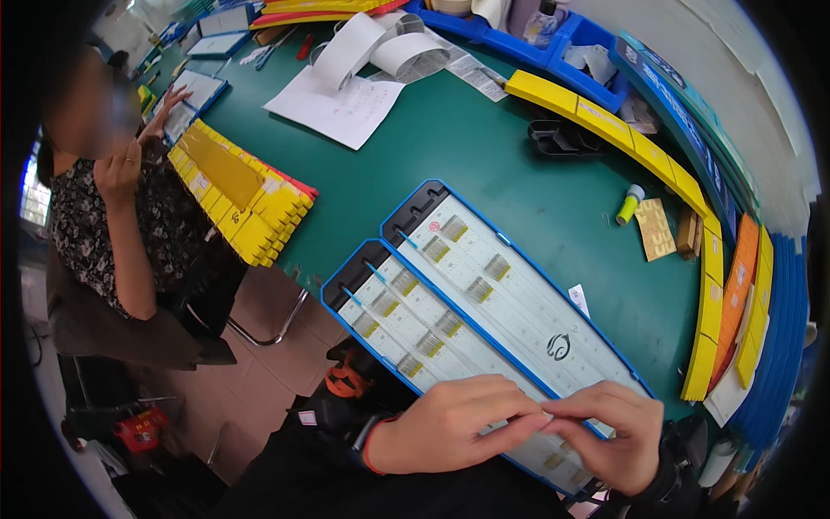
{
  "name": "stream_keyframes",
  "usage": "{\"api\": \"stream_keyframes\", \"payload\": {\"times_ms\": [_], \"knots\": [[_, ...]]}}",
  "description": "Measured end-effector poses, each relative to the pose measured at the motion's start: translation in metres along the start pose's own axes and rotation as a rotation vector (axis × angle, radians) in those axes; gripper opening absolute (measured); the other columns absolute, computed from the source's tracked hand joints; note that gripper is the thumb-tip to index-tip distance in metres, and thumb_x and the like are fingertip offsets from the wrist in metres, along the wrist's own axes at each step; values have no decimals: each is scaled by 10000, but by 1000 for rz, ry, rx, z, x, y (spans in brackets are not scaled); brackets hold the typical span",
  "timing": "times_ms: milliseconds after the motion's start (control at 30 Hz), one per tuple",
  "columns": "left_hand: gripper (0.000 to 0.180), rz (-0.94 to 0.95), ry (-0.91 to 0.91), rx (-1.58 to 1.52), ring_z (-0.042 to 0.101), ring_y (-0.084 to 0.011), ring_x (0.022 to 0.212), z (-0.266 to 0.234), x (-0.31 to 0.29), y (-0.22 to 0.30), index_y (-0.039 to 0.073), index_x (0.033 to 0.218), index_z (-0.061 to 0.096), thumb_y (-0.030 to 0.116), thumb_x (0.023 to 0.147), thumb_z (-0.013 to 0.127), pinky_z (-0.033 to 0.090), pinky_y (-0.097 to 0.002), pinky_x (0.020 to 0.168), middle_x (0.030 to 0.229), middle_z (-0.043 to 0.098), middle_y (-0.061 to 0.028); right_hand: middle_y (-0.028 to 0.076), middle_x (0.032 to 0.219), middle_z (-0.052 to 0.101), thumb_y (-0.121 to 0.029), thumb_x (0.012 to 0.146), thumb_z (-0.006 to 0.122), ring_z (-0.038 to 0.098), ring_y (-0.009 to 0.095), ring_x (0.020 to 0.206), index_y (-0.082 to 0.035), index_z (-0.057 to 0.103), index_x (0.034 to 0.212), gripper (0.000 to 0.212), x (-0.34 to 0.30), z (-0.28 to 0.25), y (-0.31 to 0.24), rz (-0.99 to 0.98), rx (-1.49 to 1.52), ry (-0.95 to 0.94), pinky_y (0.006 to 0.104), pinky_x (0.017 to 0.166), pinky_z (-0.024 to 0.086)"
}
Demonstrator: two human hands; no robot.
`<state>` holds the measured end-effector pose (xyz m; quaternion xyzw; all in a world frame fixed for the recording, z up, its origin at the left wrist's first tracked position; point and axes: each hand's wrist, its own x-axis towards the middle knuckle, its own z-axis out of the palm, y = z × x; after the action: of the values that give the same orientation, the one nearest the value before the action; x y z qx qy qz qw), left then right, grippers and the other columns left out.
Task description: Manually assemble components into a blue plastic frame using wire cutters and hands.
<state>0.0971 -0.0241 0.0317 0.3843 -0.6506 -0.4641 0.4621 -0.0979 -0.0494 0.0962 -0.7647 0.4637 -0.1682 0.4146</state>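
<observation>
My left hand [462, 422] and my right hand [609, 431] meet fingertip to fingertip over the near end of a long opened case [529, 322]. Both pinch closed at the same spot; whatever lies between the fingertips is too small to make out. The case has blue rims, black end pieces and two pale, dotted panels side by side. Small clusters of fine dark strands with yellowish ends [497, 266] sit in groups on both panels. A dark logo marks the right panel. My hands hide part of the left panel's near end.
The case lies on a green table [450, 143], its near end over my lap. Yellow strips [711, 294] curve along the right. A stack of yellow pieces [251, 212] stands at left beside a seated person [112, 199]. Papers [337, 108] and blue bins [588, 56] lie farther back.
</observation>
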Motion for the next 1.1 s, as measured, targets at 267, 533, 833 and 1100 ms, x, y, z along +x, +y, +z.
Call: {"api": "stream_keyframes", "payload": {"times_ms": [267, 533, 833, 1100], "knots": [[333, -190, 505, 779, 550, -325, 1038, -95, 11, -47, 36, 1203, 582, 157, 893, 599, 433, -386, 908, 1121, 614, -152, 96, 771, 655, 16, 768, 727, 633, 126, 684, 7, 731, 870, 102, 48, -4, 31, 168, 149, 274, 228, 608, 502], [288, -267, 451, 630, 565, -283, 868, -71, 15, -57, 60, 1105, 634, 65, 817, 648, 452, -364, 785, 983, 643, -94, 67, 711, 633, -41, 788, 720, 578, 105, 564, -12, 728, 876, 93, 126, 68, 32, -145, 111, 277, 230, 526, 456], [286, -220, 449, 712, 553, -220, 820, -67, 13, -65, 65, 1087, 661, 41, 802, 647, 438, -334, 755, 888, 612, -56, 53, 706, 633, -44, 795, 716, 572, 93, 553, -19, 724, 859, 69, 136, 86, 38, -86, 124, 247, 218, 520, 452], [280, -175, 433, 747, 537, -224, 814, -69, 10, -73, 68, 1092, 640, 84, 813, 649, 410, -349, 732, 921, 585, -45, 41, 684, 612, -45, 782, 727, 548, 79, 523, -22, 720, 829, 52, 141, 89, 35, -50, 112, 248, 207, 491, 432]]}}
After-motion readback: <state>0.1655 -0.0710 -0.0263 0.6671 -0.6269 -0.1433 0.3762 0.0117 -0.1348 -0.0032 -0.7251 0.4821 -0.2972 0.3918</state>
